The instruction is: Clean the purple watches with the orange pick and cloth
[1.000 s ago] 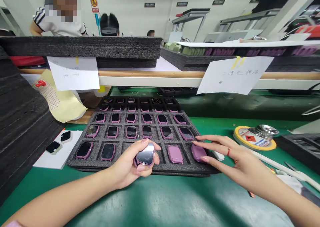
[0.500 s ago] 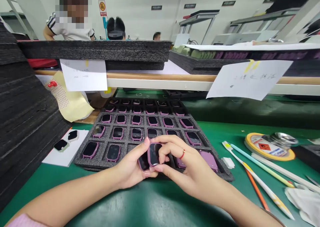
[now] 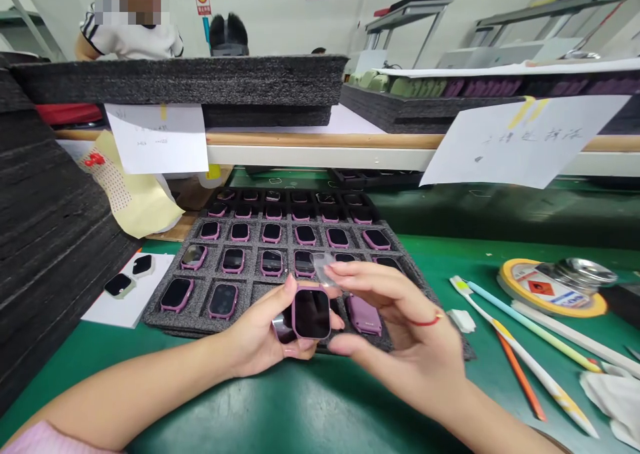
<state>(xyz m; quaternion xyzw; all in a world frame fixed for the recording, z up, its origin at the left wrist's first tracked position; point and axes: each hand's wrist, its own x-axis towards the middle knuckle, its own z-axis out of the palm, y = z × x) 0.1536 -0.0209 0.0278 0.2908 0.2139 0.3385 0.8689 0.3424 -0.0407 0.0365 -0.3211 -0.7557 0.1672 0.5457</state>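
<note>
My left hand point(image 3: 265, 327) is closed around two smartwatch bodies in front of the foam tray. A purple-framed smartwatch point(image 3: 312, 313) faces me with its dark screen up, overlapping a second dark-screened smartwatch point(image 3: 284, 326). Just to the right, my right hand point(image 3: 400, 314) has its thumb apart from its stretched fingers. A clear film point(image 3: 324, 269) shows at its fingertips, seemingly gripped between them. Beyond both hands lies the black foam tray point(image 3: 205, 314), its pockets holding several purple smartwatches. One purple smartwatch point(image 3: 365, 315) lies back up, partly under my right hand.
On the left, two pale-framed watches point(image 3: 120, 285) rest on white paper point(image 3: 105, 311) beside stacked black foam point(image 3: 50, 241). Toothbrushes point(image 3: 525, 361), an orange stick point(image 3: 520, 374), a tape roll point(image 3: 505, 281) and crumpled tissue point(image 3: 613, 397) lie right. A shelf point(image 3: 320, 157) crosses behind; a co-worker point(image 3: 133, 34) stands beyond.
My right hand has moved off the front smartwatch, up and right, its fingers spreading with a clear film at the tips. The smartwatch now faces me more squarely. The view has shifted slightly.
</note>
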